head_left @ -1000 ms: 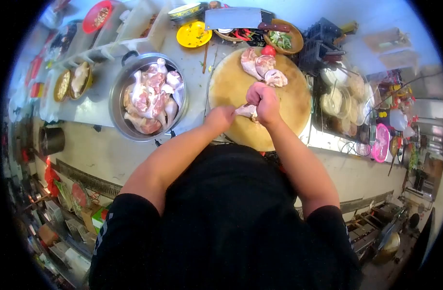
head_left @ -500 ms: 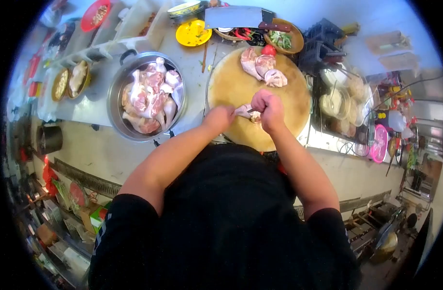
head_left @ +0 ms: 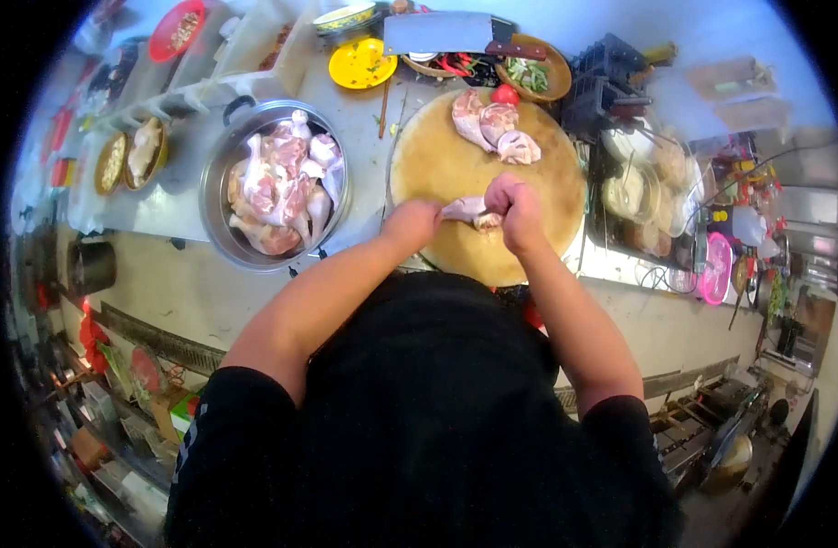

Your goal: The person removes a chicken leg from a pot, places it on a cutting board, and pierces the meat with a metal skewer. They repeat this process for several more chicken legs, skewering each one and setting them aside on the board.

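Note:
My left hand is closed round the thin end of a raw chicken leg over the round wooden chopping board. At the leg's thick end my right hand makes a fist, fingers curled down; what it grips is hidden. Pale flesh or bone shows just below that fist. Farther back on the board lie several raw chicken pieces beside a small red tomato-like item. To the left, a metal pot holds a heap of raw chicken legs.
A cleaver lies across bowls behind the board. Nearby are a yellow plate and a basket of cut greens. Clear plastic bins line the back left. Black crates and bagged food stand right.
My right fist has moved slightly right and down along the chicken leg, and more of the leg shows between my hands. My left hand keeps its hold.

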Demonstrator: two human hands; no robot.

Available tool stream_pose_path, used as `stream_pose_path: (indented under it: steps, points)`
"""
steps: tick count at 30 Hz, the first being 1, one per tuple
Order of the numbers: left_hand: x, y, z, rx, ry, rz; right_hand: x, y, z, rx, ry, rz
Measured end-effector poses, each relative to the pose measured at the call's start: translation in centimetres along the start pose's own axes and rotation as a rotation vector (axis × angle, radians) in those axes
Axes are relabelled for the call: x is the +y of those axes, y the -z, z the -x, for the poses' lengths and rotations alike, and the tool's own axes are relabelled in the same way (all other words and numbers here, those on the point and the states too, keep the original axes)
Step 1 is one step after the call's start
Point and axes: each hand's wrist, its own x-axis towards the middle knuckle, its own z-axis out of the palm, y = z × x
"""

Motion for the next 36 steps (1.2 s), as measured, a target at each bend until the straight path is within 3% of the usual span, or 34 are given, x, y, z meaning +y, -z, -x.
stream_pose_path:
  steps: [3,5,12,15,19,21,25,27,29,32,36]
  points:
    - [-0.1,-0.6,-0.3,0.018,-0.011,-0.035,-1.5,0.1,0.6,0.052,0.095,-0.076]
    - [0.0,-0.6,-0.6,0.04,-0.002,-0.03,1.6,1.7,0.6,0.057,0.071,0.103]
    - [-0.1,-0.9,-0.5,0.008,0.008,-0.068,-0.7,1.7,1.1,0.134,0.101,-0.124]
    - [-0.8,-0.5,-0.9,0.007,0.004,-0.047,0.7,1.8,0.4,0.033,-0.017,-0.07]
    - [-0.4,-0.6,-0.6,0.008,-0.026,-0.074,-0.9,2.6,1.6,0.08,0.104,-0.184]
    - [0.1,-0.3,-0.8,0.005,-0.041,-0.083,1.7,3.4,1.7,0.115,-0.037,-0.041]
    - [1.0,0.0,-0.6,-0.135,0.055,-0.247,-1.2,3.0,2.0,0.102,-0.073,-0.059]
    - [2.7,1.0,-1.0,-0.162,0.074,-0.277,-3.2,3.5,2.8,0.22,0.016,-0.258]
    - [4.6,2.4,-1.3,-0.525,0.077,-0.311,-3.7,5.4,3.9,0.302,-0.02,-0.324]
    - [4.2,1.1,-2.1,-0.473,0.103,-0.253,-2.7,8.0,5.9,0.4,-0.061,-0.458]
    - [5.3,1.6,-1.5,-0.302,0.063,-0.225,-0.6,9.3,8.1,0.46,-0.101,-0.29]
